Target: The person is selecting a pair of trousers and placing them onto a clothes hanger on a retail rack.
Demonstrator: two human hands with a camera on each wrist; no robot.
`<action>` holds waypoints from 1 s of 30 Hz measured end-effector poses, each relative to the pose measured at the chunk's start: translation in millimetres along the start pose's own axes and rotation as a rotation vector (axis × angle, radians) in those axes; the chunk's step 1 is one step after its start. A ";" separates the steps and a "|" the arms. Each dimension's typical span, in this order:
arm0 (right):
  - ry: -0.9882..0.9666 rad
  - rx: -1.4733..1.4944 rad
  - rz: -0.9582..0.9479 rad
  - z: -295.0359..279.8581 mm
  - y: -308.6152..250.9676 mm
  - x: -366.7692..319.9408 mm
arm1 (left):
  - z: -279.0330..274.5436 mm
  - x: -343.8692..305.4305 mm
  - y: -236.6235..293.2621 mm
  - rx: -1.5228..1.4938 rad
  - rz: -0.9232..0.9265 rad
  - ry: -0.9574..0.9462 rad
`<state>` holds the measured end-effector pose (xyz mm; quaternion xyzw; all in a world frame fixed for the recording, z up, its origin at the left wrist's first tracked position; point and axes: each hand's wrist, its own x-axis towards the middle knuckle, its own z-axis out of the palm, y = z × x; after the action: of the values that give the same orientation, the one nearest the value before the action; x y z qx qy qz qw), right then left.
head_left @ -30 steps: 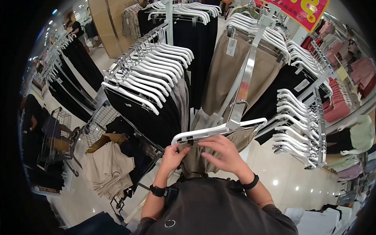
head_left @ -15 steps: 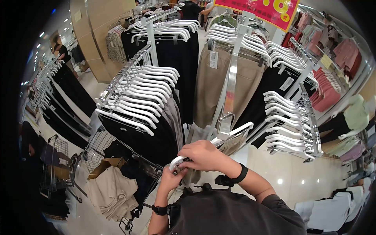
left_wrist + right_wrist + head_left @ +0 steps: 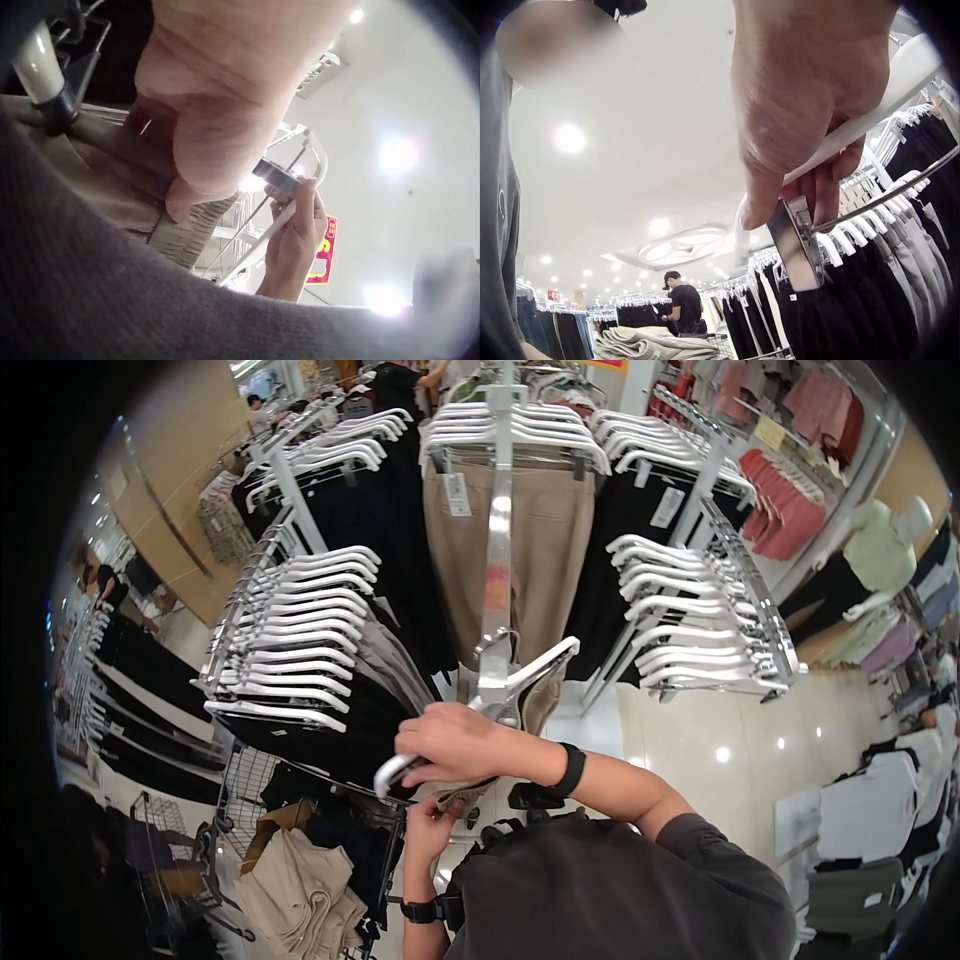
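Observation:
My right hand (image 3: 450, 742) has its fingers curled round the near end of a white hanger (image 3: 543, 663). In the right wrist view its fingertips are at the metal clip (image 3: 798, 251) on the hanger's bar, with no cloth in that clip. Below it, my left hand (image 3: 430, 832) pinches the gathered elastic waistband (image 3: 196, 236) of khaki trousers (image 3: 97, 172). That end of the waistband stands apart from the clip in the left wrist view. The hanger tilts, its far end up beside the rack's central metal arm (image 3: 495, 590), where more khaki cloth (image 3: 543, 700) hangs.
White hangers with dark and grey trousers crowd the left rail (image 3: 300, 630); more fill the right rail (image 3: 690, 630). Khaki trousers (image 3: 510, 530) hang straight ahead. At lower left, folded beige trousers (image 3: 300, 890) lie on a wire cart (image 3: 245, 780). A person (image 3: 682, 306) stands in the background.
My right hand has moved from over the waistband to grip the hanger's near end. The left hand has drawn the waistband down from the clip. The head view has turned, shifting the rack leftward.

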<state>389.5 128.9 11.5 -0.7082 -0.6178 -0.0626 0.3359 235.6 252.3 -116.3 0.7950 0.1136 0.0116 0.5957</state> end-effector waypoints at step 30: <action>0.545 0.080 0.770 -23.9 60.9 -172.6 | -24.9 -12.2 18.8 -0.095 0.075 -0.008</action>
<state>413.7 -28.7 -81.4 -0.8302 -0.2013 -0.0933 0.5115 223.0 268.4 -89.7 0.7695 0.0807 0.0360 0.6325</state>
